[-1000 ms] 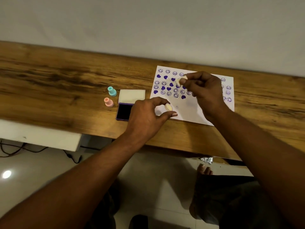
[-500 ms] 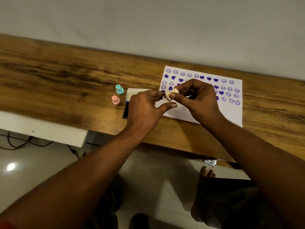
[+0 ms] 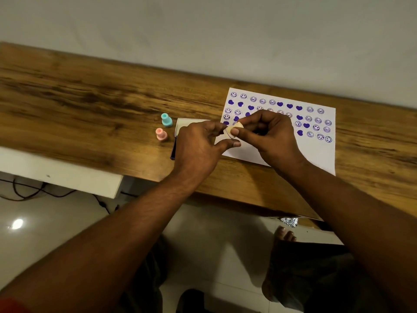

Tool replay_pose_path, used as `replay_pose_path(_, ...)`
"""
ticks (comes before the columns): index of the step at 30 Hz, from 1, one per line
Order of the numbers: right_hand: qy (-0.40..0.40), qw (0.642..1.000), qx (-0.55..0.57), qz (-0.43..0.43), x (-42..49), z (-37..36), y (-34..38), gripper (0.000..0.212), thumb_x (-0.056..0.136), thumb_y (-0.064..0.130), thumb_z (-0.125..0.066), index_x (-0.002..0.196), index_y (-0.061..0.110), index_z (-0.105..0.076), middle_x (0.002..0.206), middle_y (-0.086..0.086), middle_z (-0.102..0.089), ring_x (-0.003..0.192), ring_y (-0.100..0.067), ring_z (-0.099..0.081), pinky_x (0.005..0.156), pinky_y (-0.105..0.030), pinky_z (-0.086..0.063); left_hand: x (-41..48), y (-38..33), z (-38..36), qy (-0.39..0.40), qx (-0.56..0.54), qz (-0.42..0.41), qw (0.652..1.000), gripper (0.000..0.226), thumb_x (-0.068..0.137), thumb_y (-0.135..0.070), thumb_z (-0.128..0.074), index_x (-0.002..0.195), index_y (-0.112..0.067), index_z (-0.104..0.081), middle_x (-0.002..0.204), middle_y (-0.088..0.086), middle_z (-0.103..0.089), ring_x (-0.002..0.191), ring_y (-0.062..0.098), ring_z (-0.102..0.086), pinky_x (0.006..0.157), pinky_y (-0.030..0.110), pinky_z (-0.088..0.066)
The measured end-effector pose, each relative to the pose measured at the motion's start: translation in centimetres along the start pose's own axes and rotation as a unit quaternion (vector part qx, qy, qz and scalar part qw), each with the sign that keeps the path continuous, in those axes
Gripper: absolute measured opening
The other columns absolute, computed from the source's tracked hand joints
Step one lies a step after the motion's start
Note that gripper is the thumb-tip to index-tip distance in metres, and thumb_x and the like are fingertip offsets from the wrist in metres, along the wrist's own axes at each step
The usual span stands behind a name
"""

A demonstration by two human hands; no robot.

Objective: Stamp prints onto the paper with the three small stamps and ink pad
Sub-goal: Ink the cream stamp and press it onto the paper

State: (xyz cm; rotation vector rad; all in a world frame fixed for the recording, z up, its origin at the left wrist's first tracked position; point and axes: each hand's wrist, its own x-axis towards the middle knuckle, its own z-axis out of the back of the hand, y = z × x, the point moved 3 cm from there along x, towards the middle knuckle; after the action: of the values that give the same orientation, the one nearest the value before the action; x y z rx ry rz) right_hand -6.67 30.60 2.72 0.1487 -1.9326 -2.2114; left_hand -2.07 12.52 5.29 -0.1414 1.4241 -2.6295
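Observation:
A small cream stamp (image 3: 232,130) is pinched between both hands just above the left edge of the white paper (image 3: 316,154). My right hand (image 3: 273,137) grips it with thumb and fingers from the right. My left hand (image 3: 198,146) meets it from the left, fingertips on its round end. The paper carries rows of purple smiley and heart prints. A teal stamp (image 3: 166,120) and a pink stamp (image 3: 161,134) stand upright on the table, left of the ink pad (image 3: 183,124). My left hand hides most of the ink pad.
The wooden table (image 3: 90,114) runs along a pale wall, and its near edge lies just below my wrists. Below the edge are a white shelf (image 3: 67,177), cables on a tiled floor, and a bare foot (image 3: 284,236).
My hands were apart, the left with a small cream cap and the right with the stamp over the prints. They have come together, and the cap now meets the stamp.

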Motion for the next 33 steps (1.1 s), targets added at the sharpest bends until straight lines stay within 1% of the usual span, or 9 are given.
replay_pose_path(4,-0.013,0.998,0.049,-0.035,-0.2,-0.8,-0.3,0.017,0.085,0.02,-0.088,0.099,0.019,-0.078,0.092,0.001,-0.083,0.09,-0.017,-0.08,0.082,-0.027,-0.061,-0.1,0.1,0.2,-0.015,-0.002,-0.005,1.0,0.046,0.075,-0.039,-0.092,0.113,-0.016,-0.08,0.108,-0.002,-0.08,0.1,0.007,-0.074,0.089,0.036,-0.062)
replay_pose_path(9,-0.056,0.988,0.102,-0.103,-0.5,-2.1,-1.3,0.019,0.086,0.019,-0.086,0.102,0.013,-0.079,0.084,0.008,-0.081,0.079,-0.002,-0.075,0.066,-0.011,-0.052,-0.1,0.5,0.5,-0.025,0.018,-0.019,0.999,0.043,0.079,-0.038,-0.089,0.113,-0.013,-0.08,0.106,-0.001,-0.08,0.097,0.011,-0.074,0.085,0.04,-0.063)
replay_pose_path(12,-0.067,0.984,0.107,-0.126,-0.4,-2.8,-1.6,0.022,0.085,0.024,-0.087,0.103,0.014,-0.079,0.083,0.009,-0.081,0.078,0.0,-0.074,0.065,-0.01,-0.052,-0.1,0.7,1.0,-0.036,0.036,-0.025,0.998,0.043,0.078,-0.04,-0.09,0.111,-0.013,-0.081,0.104,-0.001,-0.08,0.095,0.01,-0.075,0.085,0.038,-0.063)
replay_pose_path(18,-0.033,0.992,0.087,-0.091,0.5,-5.4,-0.4,0.024,0.085,0.025,-0.088,0.104,0.014,-0.078,0.085,0.005,-0.082,0.081,-0.006,-0.078,0.071,-0.01,-0.054,0.1,1.8,3.5,-0.055,0.076,-0.026,0.995,0.043,0.078,-0.042,-0.09,0.111,-0.017,-0.081,0.108,-0.003,-0.08,0.101,0.006,-0.073,0.091,0.035,-0.061)
replay_pose_path(21,-0.01,0.996,0.051,-0.069,1.0,-7.1,0.3,0.027,0.085,0.028,-0.088,0.105,0.015,-0.077,0.088,0.003,-0.082,0.089,-0.011,-0.079,0.077,-0.016,-0.057,0.7,2.7,5.5,-0.022,0.111,-0.022,0.993,0.053,0.072,-0.046,-0.093,0.117,-0.02,-0.079,0.113,-0.004,-0.079,0.105,0.004,-0.072,0.093,0.035,-0.06)
replay_pose_path(25,-0.011,0.999,-0.014,-0.037,1.8,-9.5,1.0,0.028,0.084,0.033,-0.089,0.105,0.017,-0.078,0.095,0.005,-0.081,0.091,-0.01,-0.077,0.074,-0.024,-0.061,2.0,5.2,10.2,-0.009,0.137,0.001,0.991,0.064,0.062,-0.041,-0.098,0.12,-0.022,-0.077,0.114,-0.008,-0.079,0.103,-0.003,-0.071,0.094,0.029,-0.06)
replay_pose_path(28,0.008,0.997,-0.081,0.0,1.9,-11.5,1.2,0.024,0.083,0.038,-0.089,0.101,0.025,-0.079,0.096,0.015,-0.078,0.086,-0.005,-0.071,0.068,-0.015,-0.053,3.0,7.9,14.1,-0.064,0.171,0.027,0.983,0.045,0.074,-0.036,-0.094,0.114,-0.025,-0.078,0.104,-0.011,-0.079,0.095,-0.003,-0.072,0.092,0.024,-0.057)
replay_pose_path(31,0.06,0.986,-0.152,0.04,1.5,-13.8,1.2,0.025,0.084,0.039,-0.088,0.104,0.028,-0.079,0.096,0.022,-0.073,0.089,0.003,-0.066,0.07,-0.01,-0.049,3.0,10.4,16.9,-0.114,0.188,0.056,0.974,0.022,0.085,-0.029,-0.086,0.105,-0.024,-0.08,0.086,-0.016,-0.074,0.081,-0.006,-0.07,0.076,0.004,-0.046)
replay_pose_path(33,0.087,0.972,-0.209,0.057,1.1,-15.3,1.0,0.03,0.087,0.041,-0.084,0.113,0.029,-0.078,0.098,0.022,-0.071,0.088,0.004,-0.065,0.072,-0.014,-0.051,2.7,11.5,18.1,-0.124,0.204,0.072,0.968,0.015,0.087,-0.031,-0.085,0.099,-0.024,-0.081,0.085,-0.015,-0.074,0.076,-0.008,-0.067,0.071,0.006,-0.043)
